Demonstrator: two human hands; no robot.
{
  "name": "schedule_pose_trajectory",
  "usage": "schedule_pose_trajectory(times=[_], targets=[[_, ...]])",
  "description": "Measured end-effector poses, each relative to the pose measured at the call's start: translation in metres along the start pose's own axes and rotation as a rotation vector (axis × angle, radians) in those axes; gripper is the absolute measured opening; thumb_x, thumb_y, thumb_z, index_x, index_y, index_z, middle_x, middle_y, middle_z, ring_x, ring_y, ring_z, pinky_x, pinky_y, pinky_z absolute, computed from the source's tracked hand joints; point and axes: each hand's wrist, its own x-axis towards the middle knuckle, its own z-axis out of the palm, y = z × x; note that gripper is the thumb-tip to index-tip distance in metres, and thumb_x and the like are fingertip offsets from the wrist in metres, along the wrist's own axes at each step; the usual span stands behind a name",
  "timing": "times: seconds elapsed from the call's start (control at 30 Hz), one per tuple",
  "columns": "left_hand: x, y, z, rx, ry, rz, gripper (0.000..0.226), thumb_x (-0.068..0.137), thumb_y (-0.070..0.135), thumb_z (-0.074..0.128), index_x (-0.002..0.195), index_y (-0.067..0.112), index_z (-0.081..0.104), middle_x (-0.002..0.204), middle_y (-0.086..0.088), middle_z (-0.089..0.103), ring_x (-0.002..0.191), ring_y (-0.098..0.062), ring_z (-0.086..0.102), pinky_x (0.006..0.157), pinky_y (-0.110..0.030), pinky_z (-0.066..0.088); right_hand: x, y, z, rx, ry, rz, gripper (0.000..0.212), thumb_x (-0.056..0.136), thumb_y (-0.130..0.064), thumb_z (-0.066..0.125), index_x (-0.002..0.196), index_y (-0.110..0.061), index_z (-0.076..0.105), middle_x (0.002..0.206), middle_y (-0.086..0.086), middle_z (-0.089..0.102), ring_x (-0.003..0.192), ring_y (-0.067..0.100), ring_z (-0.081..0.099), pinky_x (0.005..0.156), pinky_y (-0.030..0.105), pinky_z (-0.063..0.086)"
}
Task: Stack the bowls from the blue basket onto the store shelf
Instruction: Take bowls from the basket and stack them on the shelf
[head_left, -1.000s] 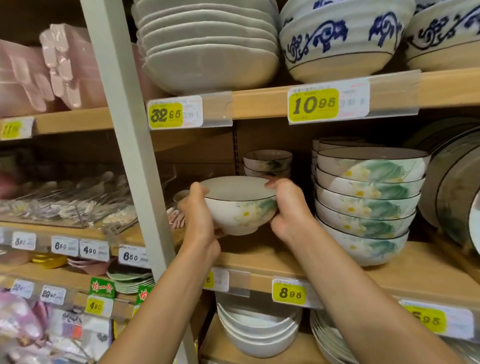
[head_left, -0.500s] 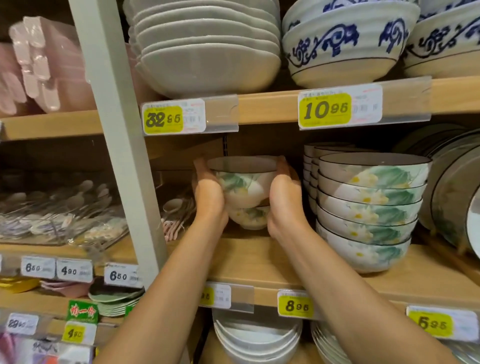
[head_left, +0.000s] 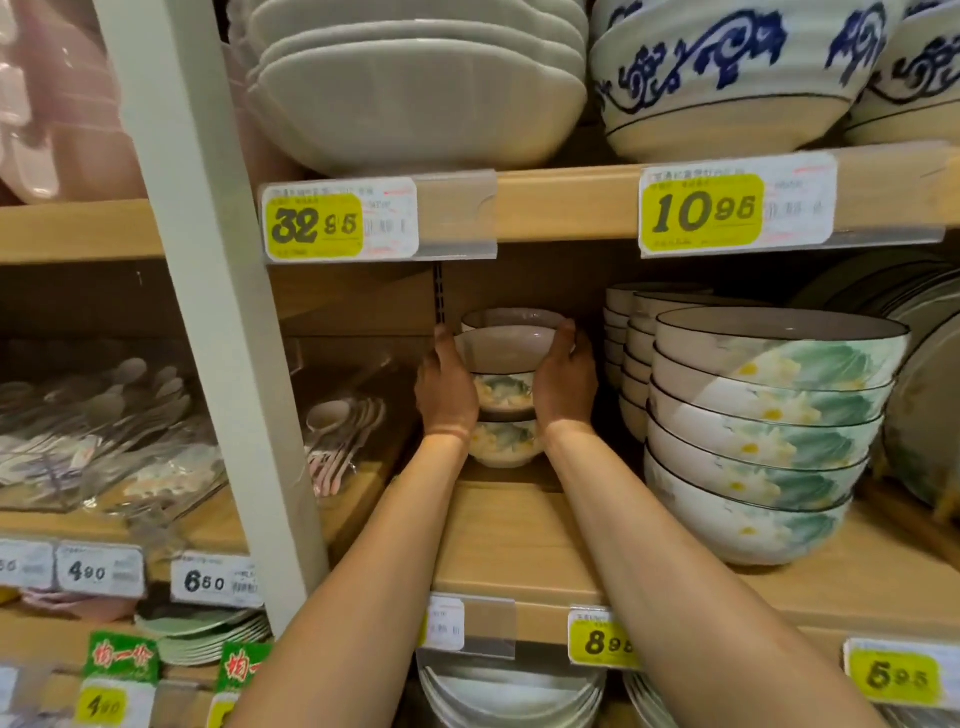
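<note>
A small white bowl (head_left: 506, 347) with a dark rim and green-yellow flower print sits on top of a short stack of matching small bowls (head_left: 503, 441) deep on the wooden middle shelf (head_left: 524, 540). My left hand (head_left: 445, 387) holds its left side and my right hand (head_left: 565, 382) holds its right side, fingers curved round the rim. Another small bowl (head_left: 511, 316) shows just behind. The blue basket is out of view.
A tall stack of larger flowered bowls (head_left: 753, 431) stands close on the right, with more small bowls (head_left: 631, 358) behind it. A white upright post (head_left: 208, 291) and packed spoons (head_left: 343, 431) lie to the left. The shelf above (head_left: 561, 205) hangs low overhead.
Both hands carried the bowl from the shelf's front edge deeper inside and set it on the small stack. The camera has moved closer.
</note>
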Motion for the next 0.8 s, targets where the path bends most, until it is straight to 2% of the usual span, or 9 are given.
schedule_pose_trajectory(times=[0.07, 0.13, 0.27, 0.4, 0.6, 0.8], targets=[[0.003, -0.005, 0.000, 0.010, 0.022, 0.015, 0.070, 0.094, 0.065, 0.019, 0.143, 0.022, 0.044, 0.146, -0.012, 0.046, 0.135, -0.031, 0.040, 0.115, -0.050, 0.026, -0.001, 0.005, 0.002, -0.061, -0.003, 0.025, 0.051, 0.103, -0.044, 0.025, 0.139, -0.015, 0.046, 0.139, 0.013, 0.051, 0.127, 0.030, 0.048, 0.106, 0.033, 0.035], [0.004, -0.011, 0.000, 0.047, 0.057, 0.019, 0.067, 0.097, 0.061, 0.020, 0.145, 0.020, 0.043, 0.149, -0.012, 0.043, 0.137, -0.031, 0.037, 0.116, -0.049, 0.023, -0.002, 0.011, 0.002, -0.098, -0.004, 0.044, 0.052, 0.103, -0.045, 0.023, 0.139, -0.016, 0.046, 0.139, 0.012, 0.051, 0.126, 0.030, 0.049, 0.107, 0.041, 0.037], [0.004, -0.018, 0.000, 0.099, 0.053, -0.034, 0.070, 0.096, 0.063, 0.019, 0.144, 0.018, 0.043, 0.148, -0.013, 0.043, 0.136, -0.032, 0.037, 0.115, -0.051, 0.024, 0.000, 0.018, 0.002, -0.078, -0.005, 0.098, 0.053, 0.103, -0.046, 0.022, 0.138, -0.016, 0.046, 0.139, 0.011, 0.051, 0.127, 0.029, 0.048, 0.102, 0.037, 0.037], [0.006, -0.022, 0.000, 0.110, 0.059, -0.075, 0.071, 0.097, 0.061, 0.019, 0.144, 0.014, 0.043, 0.147, -0.015, 0.043, 0.134, -0.032, 0.040, 0.114, -0.048, 0.026, -0.001, 0.024, 0.002, -0.112, -0.013, 0.119, 0.054, 0.103, -0.046, 0.021, 0.141, -0.014, 0.045, 0.141, 0.012, 0.049, 0.130, 0.029, 0.046, 0.107, 0.039, 0.035], [0.004, -0.027, 0.001, 0.116, 0.055, -0.074, 0.064, 0.099, 0.057, 0.021, 0.147, 0.018, 0.038, 0.151, -0.013, 0.037, 0.138, -0.030, 0.035, 0.112, -0.045, 0.024, -0.004, 0.028, 0.000, -0.118, -0.030, 0.158, 0.056, 0.103, -0.046, 0.021, 0.141, -0.012, 0.043, 0.139, 0.014, 0.050, 0.126, 0.031, 0.048, 0.106, 0.042, 0.038], [0.000, -0.027, -0.002, 0.200, 0.034, -0.009, 0.054, 0.104, 0.041, 0.016, 0.150, 0.017, 0.032, 0.157, -0.016, 0.025, 0.147, -0.030, 0.016, 0.115, -0.046, 0.015, -0.008, 0.029, 0.000, -0.098, -0.032, 0.143, 0.055, 0.102, -0.048, 0.020, 0.144, -0.018, 0.039, 0.143, 0.011, 0.047, 0.129, 0.030, 0.046, 0.106, 0.041, 0.038]])
